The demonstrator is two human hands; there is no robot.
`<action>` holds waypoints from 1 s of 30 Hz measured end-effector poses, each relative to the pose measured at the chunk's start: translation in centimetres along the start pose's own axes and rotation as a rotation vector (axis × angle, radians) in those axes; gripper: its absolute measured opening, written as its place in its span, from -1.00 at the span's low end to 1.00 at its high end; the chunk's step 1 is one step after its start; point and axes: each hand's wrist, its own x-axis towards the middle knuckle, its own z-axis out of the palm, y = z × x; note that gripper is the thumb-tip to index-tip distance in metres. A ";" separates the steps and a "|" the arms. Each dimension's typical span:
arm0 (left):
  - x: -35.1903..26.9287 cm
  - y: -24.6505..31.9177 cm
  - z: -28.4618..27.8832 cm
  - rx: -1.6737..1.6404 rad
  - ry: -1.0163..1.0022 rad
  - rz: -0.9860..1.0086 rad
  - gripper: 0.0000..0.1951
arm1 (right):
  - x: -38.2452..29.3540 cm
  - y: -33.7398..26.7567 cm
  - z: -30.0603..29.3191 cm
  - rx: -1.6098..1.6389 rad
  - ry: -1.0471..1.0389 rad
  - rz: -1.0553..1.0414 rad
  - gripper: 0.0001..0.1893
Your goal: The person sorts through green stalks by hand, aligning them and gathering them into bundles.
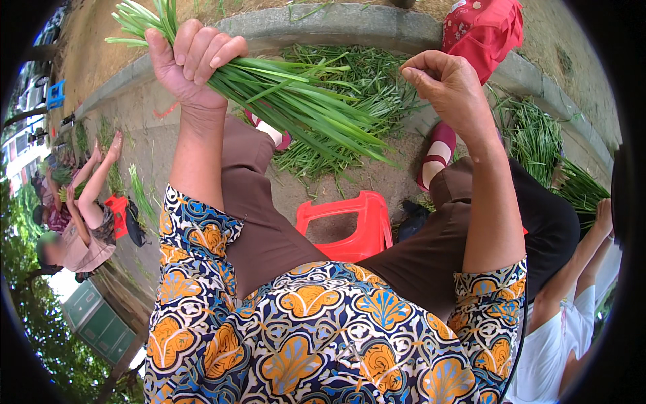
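My left hand [194, 63] is closed around a bunch of long green leafy stalks, likely garlic chives [298, 101], near their pale ends, which stick out at the upper left. The green leaves fan to the right, above a heap of loose green leaves [373, 81] on the ground between my feet. To the right of the bunch, apart from it, my right hand [446, 83] is raised with thumb and fingers bent together. Whether something thin is pinched between its fingertips I cannot tell.
A red plastic stool [376, 219] stands between my legs. A concrete curb [328, 22] curves behind the heap, with a red bag [482, 35] on it. More greens [535, 141] lie at right, beside a person in white [545, 343] holding stalks. Other people [88, 242] sit at left.
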 end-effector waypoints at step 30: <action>0.4 -13.4 3.5 0.510 0.309 -0.896 -0.73 | -0.3 -4.6 2.1 0.877 -0.381 0.021 -0.15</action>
